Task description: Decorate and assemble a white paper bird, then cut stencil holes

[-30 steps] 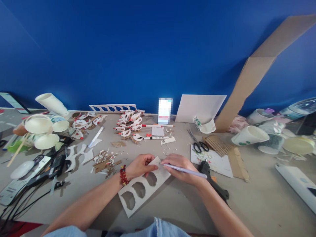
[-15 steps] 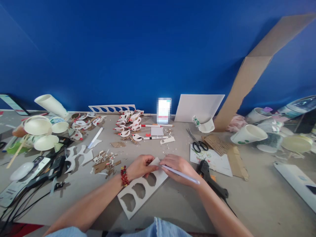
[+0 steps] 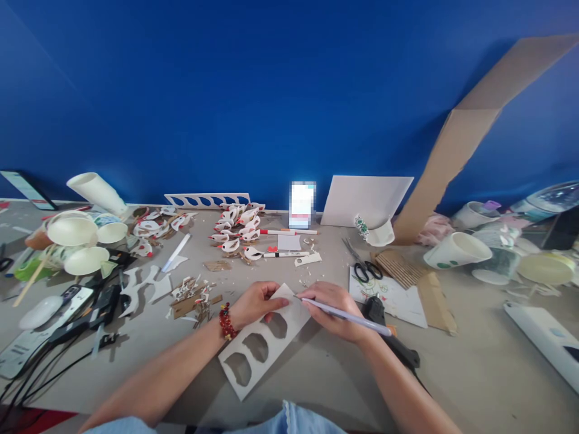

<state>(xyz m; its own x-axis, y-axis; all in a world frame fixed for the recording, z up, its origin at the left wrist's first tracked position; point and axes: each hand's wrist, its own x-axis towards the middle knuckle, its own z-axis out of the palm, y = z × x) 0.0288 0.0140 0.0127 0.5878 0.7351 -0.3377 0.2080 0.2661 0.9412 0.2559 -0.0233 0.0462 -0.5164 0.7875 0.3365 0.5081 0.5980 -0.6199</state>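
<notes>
In the head view, my left hand [image 3: 263, 303] grips the upper edge of a white board strip [image 3: 257, 372], fingers bent over it and thumb on top. Several rounded holes are cut through the strip, which lies slantwise on the table. My right hand [image 3: 332, 310] is closed around a slim pale-lavender pen-shaped tool [image 3: 346, 313]. Its thin dark tip is at the strip's uncut far end; I cannot tell whether it is a pen or a knife. Some of that end is hidden by my right hand.
White bird cutouts [image 3: 237, 226] cluster behind my hands. Right of them lie scissors [image 3: 362, 262] and a glue gun [image 3: 393, 343]. Card scraps [image 3: 192, 298] and a power strip [image 3: 31, 337] with cables are on the left. A lit phone [image 3: 302, 205] stands at the blue wall.
My right hand has shifted slightly right, and the pen-shaped tool's rear end has swung right and lower. More of the strip's far end shows. My left hand keeps its hold.
</notes>
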